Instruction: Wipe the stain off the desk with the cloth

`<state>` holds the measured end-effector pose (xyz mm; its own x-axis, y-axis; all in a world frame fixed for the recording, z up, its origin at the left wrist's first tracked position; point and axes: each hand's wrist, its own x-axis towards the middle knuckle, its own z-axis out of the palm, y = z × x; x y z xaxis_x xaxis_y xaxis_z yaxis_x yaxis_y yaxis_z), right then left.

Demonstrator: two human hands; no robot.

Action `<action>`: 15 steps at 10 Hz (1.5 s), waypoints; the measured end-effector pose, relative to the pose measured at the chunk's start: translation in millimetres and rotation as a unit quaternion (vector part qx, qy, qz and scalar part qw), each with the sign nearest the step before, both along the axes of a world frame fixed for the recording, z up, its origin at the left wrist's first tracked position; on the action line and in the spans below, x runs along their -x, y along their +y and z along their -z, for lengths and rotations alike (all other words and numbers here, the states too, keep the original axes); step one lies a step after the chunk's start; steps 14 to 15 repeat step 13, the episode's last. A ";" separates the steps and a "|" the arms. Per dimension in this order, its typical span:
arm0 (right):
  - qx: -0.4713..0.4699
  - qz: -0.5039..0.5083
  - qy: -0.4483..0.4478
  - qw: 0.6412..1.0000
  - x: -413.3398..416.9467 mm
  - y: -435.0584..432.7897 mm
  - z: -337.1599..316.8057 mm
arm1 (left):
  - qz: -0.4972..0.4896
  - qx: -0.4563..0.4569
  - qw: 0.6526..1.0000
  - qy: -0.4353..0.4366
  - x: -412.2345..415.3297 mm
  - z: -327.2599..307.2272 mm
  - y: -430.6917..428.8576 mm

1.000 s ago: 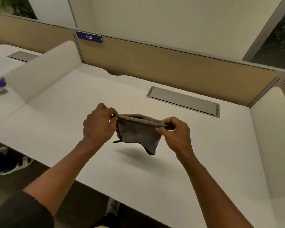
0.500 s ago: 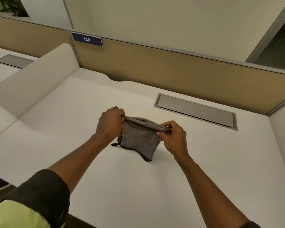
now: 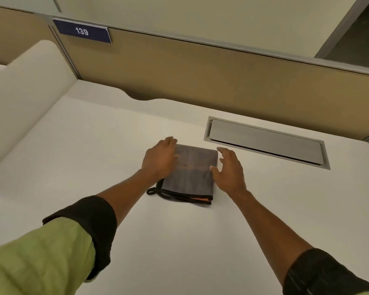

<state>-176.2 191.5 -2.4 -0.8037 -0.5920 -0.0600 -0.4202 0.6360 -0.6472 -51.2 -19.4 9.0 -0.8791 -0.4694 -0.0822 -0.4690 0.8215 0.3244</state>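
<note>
A grey cloth [image 3: 191, 173], folded into a flat square with a black hem and a small loop at its near left corner, lies on the white desk [image 3: 94, 167]. My left hand [image 3: 160, 159] rests flat on the cloth's left edge, fingers together and stretched out. At the cloth's right edge my right hand [image 3: 229, 170] hovers with fingers spread, holding nothing. I see no stain on the desk surface around the cloth.
A grey metal cable flap [image 3: 266, 142] is set into the desk just behind and to the right of the cloth. A tan partition [image 3: 200, 75] with a blue "139" sign [image 3: 82, 31] closes the back. A white side divider [image 3: 24, 99] stands at the left.
Both hands held the cloth up by its top edge; now the cloth lies folded flat on the desk and both hands have let go of it. The camera moved closer.
</note>
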 end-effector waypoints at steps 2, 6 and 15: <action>-0.083 -0.161 0.074 0.981 -34.8 9.4 33.4 | 0.194 0.043 0.973 -0.113 -28.4 46.3 -3.3; -0.197 -0.186 0.061 0.961 -5.8 -23.3 50.1 | 0.246 0.072 0.957 -0.137 -2.5 59.4 -37.4; -0.150 -0.116 0.105 0.976 -41.9 83.3 -14.9 | 0.200 0.081 0.975 -0.054 -32.7 19.5 46.2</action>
